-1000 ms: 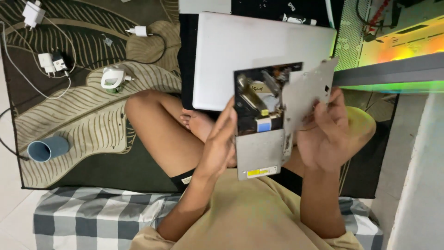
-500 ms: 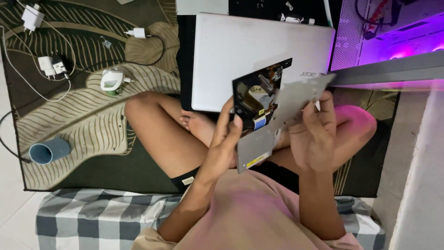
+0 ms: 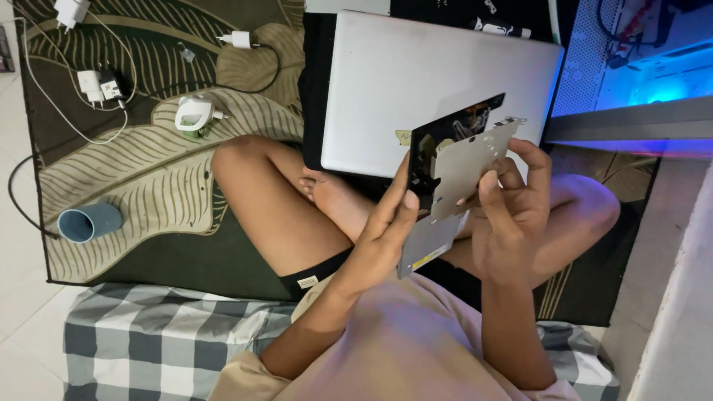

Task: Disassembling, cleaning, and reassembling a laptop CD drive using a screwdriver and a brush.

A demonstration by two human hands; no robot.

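A slim optical drive (image 3: 445,186), open, with its black inside and grey metal cover showing, is tilted in the centre of the frame, held in the air.

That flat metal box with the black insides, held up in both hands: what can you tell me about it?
The slim drive unit is a thin, flat box of grey metal. Its grey cover plate is lifted partly off, baring a black interior with small brassy parts. It is held tilted above the person's lap, in front of a closed silver laptop. The left hand grips its left edge; the right hand holds the cover.
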